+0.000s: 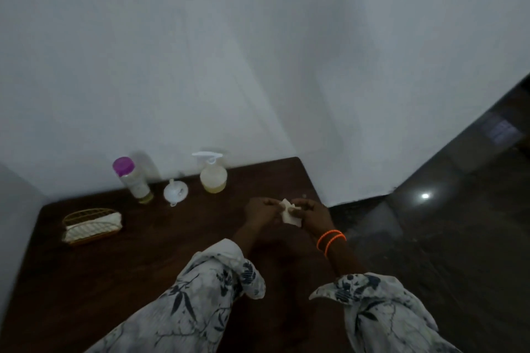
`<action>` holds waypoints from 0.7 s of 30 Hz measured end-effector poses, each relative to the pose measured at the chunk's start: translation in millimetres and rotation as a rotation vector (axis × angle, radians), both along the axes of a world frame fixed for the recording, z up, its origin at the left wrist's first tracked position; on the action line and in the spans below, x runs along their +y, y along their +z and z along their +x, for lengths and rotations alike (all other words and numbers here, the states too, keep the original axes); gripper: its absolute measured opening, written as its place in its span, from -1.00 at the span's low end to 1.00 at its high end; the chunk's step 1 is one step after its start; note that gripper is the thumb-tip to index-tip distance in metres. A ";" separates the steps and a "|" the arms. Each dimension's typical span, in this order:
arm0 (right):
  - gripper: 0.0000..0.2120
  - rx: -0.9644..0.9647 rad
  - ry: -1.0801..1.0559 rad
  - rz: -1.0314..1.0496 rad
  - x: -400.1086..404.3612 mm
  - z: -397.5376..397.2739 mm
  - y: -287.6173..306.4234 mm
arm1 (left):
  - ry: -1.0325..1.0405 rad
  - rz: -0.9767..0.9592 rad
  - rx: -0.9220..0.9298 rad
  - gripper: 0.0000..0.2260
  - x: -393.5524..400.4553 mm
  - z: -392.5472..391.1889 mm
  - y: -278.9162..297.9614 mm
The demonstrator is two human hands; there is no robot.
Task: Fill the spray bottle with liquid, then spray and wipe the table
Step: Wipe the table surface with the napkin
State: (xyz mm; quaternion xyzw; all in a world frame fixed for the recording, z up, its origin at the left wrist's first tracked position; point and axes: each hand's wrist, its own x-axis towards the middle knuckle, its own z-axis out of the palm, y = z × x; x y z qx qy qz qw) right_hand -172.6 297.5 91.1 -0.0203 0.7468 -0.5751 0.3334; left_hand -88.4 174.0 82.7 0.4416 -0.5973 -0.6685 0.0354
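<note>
Both hands together over the table point(143, 281), at about 3 o'clock of its top. Left hand point(259, 210) and right hand point(311, 213) each pinching 1 side of a small white tissue point(289, 213), held between them just above the wood. Frame dim and soft; folding or unfolding, cannot tell.

Tissue: thin, limp, near weightless, likely to tear once wet. Best bunched into a pad under flat fingers for wiping, not held by a corner.

Spray bottle point(212, 173) upright at 12 o'clock, near the wall, trigger head on, pale yellow liquid low in the bowl. Light when this empty; take by the neck under the trigger.

White funnel point(175, 191) at 11 o'clock, beside it. Purple-capped bottle point(132, 180) further left, capped, a little yellow liquid at the bottom.

Wire holder point(91, 226) at 9 o'clock, white tissues inside.
</note>
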 end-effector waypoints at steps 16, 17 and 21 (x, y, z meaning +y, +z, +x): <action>-0.80 0.017 -0.175 0.244 151.5 -145.2 -52.1 | -0.176 0.180 -0.213 -0.72 167.3 -181.8 -49.4; -0.82 0.036 -0.180 0.258 152.0 -150.9 -53.2 | -0.170 0.171 -0.221 -0.73 170.0 -190.1 -49.6; -0.81 0.140 -0.143 0.331 152.3 -190.3 -49.5 | -0.185 0.070 -0.225 -0.74 163.1 -228.1 -38.8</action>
